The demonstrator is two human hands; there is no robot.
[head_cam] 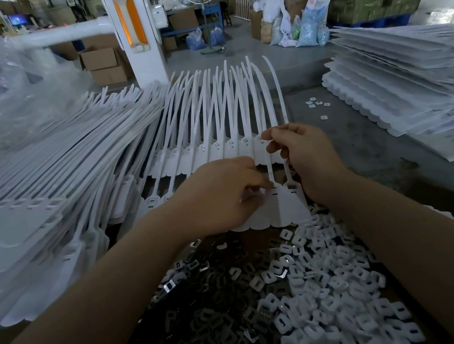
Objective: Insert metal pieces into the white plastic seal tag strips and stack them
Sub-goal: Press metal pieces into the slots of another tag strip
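Finished strips are stacked in a large pile [44,181] across the left of the frame, presumably kept within reach for stacking; a fanned strip sheet [227,142] lies at centre; loose metal pieces [212,321] and white caps [333,279] are heaped at lower centre for picking; the working strip sheet [284,207] is pressed down by the curled fingers of the left hand [224,198], while one tail is pinched by the right hand [302,154] just above the tag heads.

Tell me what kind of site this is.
Likely a factory assembly floor: stacks of white seal tag strips cover the bench, loose metal pieces and white plastic caps lie heaped, with cardboard boxes behind.
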